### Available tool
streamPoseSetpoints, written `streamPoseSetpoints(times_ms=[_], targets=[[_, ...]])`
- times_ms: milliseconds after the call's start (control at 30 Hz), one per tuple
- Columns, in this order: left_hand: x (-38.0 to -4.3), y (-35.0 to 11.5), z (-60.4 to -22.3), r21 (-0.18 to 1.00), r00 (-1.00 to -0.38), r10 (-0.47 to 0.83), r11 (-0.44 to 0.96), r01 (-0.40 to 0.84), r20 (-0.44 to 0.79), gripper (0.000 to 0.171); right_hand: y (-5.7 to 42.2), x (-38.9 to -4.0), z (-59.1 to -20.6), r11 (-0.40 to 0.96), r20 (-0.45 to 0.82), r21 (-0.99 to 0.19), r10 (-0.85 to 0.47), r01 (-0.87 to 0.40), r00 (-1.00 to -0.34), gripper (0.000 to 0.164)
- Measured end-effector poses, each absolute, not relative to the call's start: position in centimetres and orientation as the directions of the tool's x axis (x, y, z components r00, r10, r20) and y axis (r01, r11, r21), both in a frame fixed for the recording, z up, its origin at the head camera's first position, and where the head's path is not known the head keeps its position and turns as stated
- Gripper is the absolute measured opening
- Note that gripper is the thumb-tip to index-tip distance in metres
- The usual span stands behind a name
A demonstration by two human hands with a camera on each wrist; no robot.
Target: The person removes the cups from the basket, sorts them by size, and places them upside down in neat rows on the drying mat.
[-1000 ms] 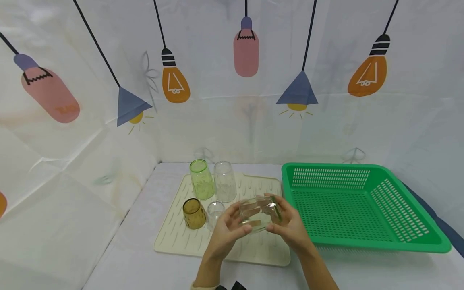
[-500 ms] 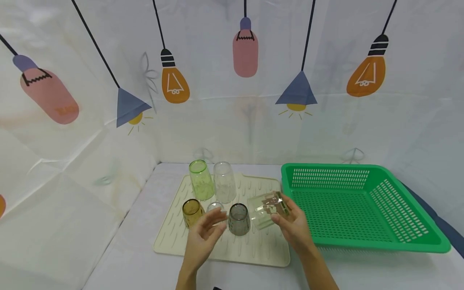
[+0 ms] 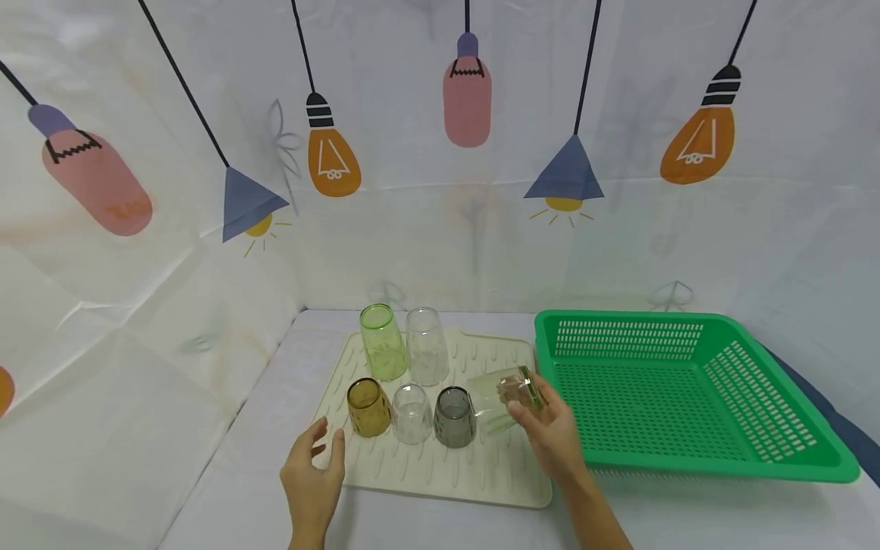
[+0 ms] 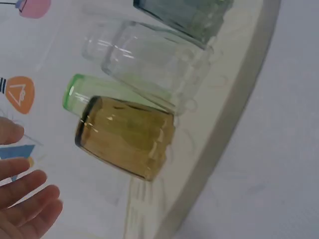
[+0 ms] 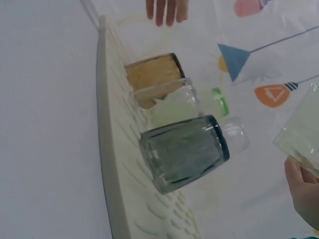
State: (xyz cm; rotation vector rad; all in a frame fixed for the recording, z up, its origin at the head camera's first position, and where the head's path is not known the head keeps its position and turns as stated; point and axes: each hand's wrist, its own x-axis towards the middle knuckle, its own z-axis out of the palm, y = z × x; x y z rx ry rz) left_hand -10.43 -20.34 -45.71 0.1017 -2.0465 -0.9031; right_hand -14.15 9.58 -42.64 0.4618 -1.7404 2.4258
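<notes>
My right hand (image 3: 550, 428) grips a pale green-tinted drinking glass (image 3: 490, 399) by one end, tipped on its side over the right part of a cream drying mat (image 3: 412, 470). The left hand (image 3: 312, 472) holds nothing; its fingers are spread at the mat's left front corner, beside an amber glass (image 3: 369, 409). Along the mat's front row follow a clear short glass (image 3: 412, 416) and a grey glass (image 3: 455, 418). Behind them stand a tall green glass (image 3: 383, 344) and a tall clear glass (image 3: 427, 347). In the right wrist view, the held glass (image 5: 305, 132) shows only partly.
A large green plastic basket (image 3: 646, 405) with slotted walls stands right of the mat on the white-covered table (image 3: 234, 481). A white sheet (image 3: 412, 244) printed with hanging lamps rises behind the table and along its left side.
My left hand has let go of the pale glass and moved left and down, past the amber glass. The right hand keeps the glass, now tipped with the grey glass in plain sight.
</notes>
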Motion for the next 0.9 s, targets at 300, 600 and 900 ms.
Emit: streamPoseSetpoints(times_ms=[300, 600, 900], targets=[[-10.4, -22.8, -48.3, 0.622, -0.803, -0.421, 0.779, -0.08, 0.423, 0.049, 8.6, -14.5, -43.3, -0.25, 0.17, -0.953, 0.015, -0.169, -0.985, 0.057], [-10.6, -24.5, -49.9, 0.624, -0.898, -0.382, 0.762, -0.173, 0.217, 0.054, 8.5, -14.7, -43.7, -0.195, 0.149, -0.967, 0.076, -0.161, -0.986, 0.058], [-10.6, -25.3, -50.4, 0.646, -0.923, -0.343, 0.748, -0.156, 0.174, 0.055, 8.7, -15.0, -44.0, -0.174, 0.138, -0.973, 0.107, -0.155, -0.985, 0.06]])
